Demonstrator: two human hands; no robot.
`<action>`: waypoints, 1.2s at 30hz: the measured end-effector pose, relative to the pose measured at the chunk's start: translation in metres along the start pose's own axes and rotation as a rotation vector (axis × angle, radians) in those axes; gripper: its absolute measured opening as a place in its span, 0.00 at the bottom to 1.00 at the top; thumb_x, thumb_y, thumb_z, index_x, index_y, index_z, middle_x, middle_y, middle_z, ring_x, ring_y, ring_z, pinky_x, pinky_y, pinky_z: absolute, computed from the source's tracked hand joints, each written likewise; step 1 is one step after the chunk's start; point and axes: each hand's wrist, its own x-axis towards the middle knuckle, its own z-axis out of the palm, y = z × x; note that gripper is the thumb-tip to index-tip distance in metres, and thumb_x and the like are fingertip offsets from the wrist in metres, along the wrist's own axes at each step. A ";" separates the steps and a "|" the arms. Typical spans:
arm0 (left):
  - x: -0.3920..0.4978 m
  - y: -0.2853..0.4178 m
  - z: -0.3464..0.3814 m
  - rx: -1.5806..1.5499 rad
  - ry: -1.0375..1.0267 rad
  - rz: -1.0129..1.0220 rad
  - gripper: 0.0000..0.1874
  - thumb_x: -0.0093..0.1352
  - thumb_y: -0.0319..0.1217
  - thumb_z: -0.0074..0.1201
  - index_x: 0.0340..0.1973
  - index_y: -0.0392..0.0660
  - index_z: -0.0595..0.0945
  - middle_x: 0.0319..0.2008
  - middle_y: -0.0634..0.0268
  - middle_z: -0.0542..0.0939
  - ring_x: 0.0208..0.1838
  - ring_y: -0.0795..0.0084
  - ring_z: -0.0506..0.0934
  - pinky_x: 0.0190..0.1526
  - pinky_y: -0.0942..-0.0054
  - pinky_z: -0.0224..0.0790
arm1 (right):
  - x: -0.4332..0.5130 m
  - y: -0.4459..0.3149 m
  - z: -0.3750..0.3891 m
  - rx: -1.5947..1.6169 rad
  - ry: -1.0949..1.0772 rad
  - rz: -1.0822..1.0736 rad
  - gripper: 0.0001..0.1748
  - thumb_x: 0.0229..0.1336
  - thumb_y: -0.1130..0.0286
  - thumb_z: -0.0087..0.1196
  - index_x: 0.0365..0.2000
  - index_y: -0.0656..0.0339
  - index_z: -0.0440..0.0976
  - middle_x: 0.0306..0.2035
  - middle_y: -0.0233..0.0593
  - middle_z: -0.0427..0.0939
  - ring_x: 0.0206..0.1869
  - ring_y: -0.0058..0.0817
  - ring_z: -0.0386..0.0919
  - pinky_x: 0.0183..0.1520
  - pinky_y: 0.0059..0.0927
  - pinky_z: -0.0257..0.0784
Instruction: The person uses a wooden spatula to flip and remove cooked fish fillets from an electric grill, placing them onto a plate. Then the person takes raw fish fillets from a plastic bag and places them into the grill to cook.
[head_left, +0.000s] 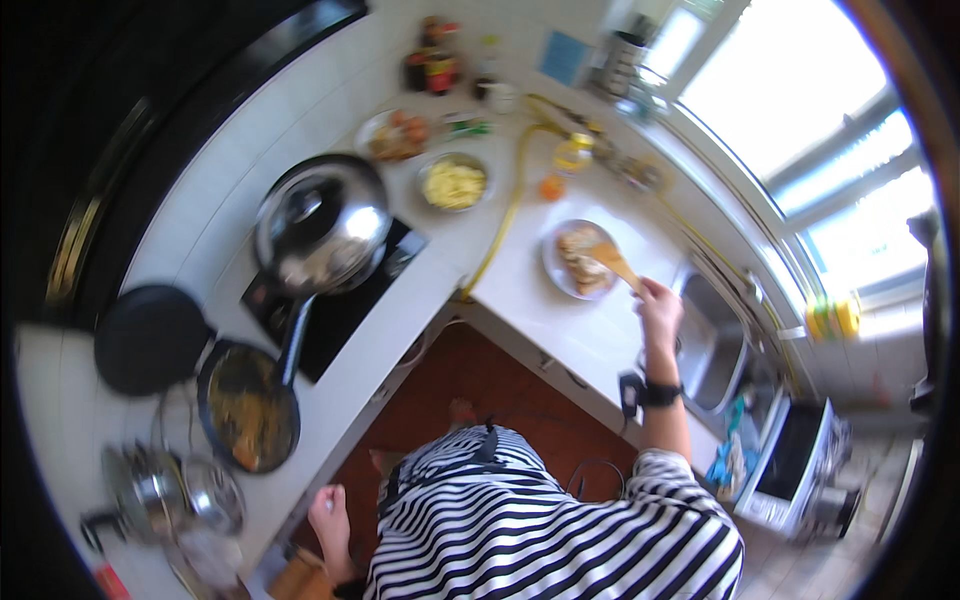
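My right hand (660, 311), with a black band on its wrist, grips the handle of a wooden spatula (611, 257). The spatula's blade lies over browned food (585, 274) on a white plate (555, 279), which rests on the counter (525, 300). Low at the left, beside the counter's edge, my left hand (328, 511) hangs with curled fingers. I see nothing held in it. Nearest to that hand are a dark frying pan (251, 401) with food residue and a metal pot lid (212, 495).
A lidded wok (322, 225) stands on a black cooktop (360, 315). Behind it are a bowl of yellow pieces (454, 185), a plate of eggs (401, 135) and sauce bottles (439, 71). A yellow hose (514, 206) crosses the counter. The sink (712, 337) lies right.
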 end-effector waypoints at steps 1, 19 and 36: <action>-0.001 -0.002 0.001 -0.003 -0.011 -0.080 0.12 0.69 0.36 0.60 0.36 0.37 0.83 0.28 0.53 0.82 0.31 0.66 0.80 0.37 0.66 0.73 | -0.015 -0.004 -0.002 0.061 -0.011 0.030 0.14 0.62 0.71 0.58 0.48 0.63 0.82 0.32 0.34 0.86 0.22 0.12 0.71 0.23 0.19 0.66; -0.069 -0.156 -0.090 -0.211 0.204 -0.303 0.12 0.67 0.38 0.61 0.35 0.40 0.84 0.30 0.52 0.84 0.33 0.57 0.84 0.37 0.66 0.75 | -0.341 -0.185 0.223 0.061 -1.506 -0.396 0.15 0.67 0.75 0.52 0.52 0.64 0.79 0.32 0.34 0.82 0.22 0.14 0.66 0.24 0.15 0.61; -0.115 -0.319 -0.188 -0.295 0.275 -0.605 0.12 0.68 0.37 0.59 0.35 0.40 0.82 0.28 0.55 0.83 0.31 0.61 0.81 0.34 0.66 0.71 | -0.482 -0.205 0.453 -0.256 -1.414 -0.515 0.13 0.61 0.78 0.55 0.45 0.64 0.83 0.27 0.34 0.84 0.19 0.14 0.68 0.24 0.19 0.67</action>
